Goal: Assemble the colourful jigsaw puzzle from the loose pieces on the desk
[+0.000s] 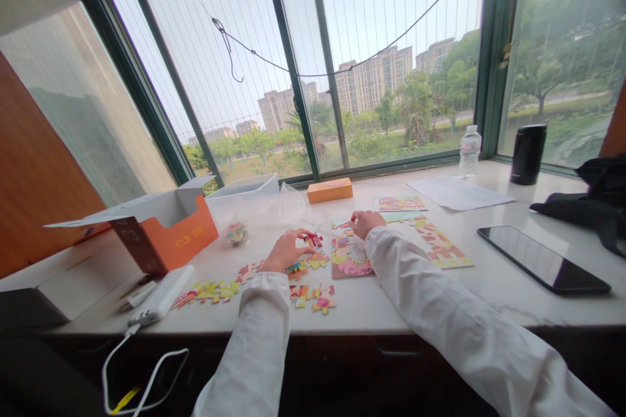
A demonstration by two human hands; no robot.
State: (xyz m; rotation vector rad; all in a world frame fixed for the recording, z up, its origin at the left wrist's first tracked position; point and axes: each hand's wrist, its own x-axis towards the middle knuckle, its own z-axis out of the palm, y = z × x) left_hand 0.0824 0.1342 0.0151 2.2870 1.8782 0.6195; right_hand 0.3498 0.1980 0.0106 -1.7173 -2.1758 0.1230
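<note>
My left hand point(284, 251) pinches a red jigsaw piece point(315, 240) between thumb and fingers, above a cluster of loose pieces point(317, 260). To its right lies a partly assembled jigsaw puzzle point(353, 267), with pink and red parts joined at its lower left and more joined pieces point(440, 247) along its right side. My right hand point(366, 224) is over the puzzle's upper part, fingers closed together near its top left; what they hold, if anything, is too small to make out. The right forearm covers much of the puzzle's middle.
Yellow-green pieces point(215, 291) lie left, near a white power bank point(161, 296). An orange box point(171, 234), a plastic bin point(244, 192) and a small orange box point(330, 190) stand behind. Rightward are a tablet point(540, 257), a bottle point(470, 151) and a black tumbler point(528, 154).
</note>
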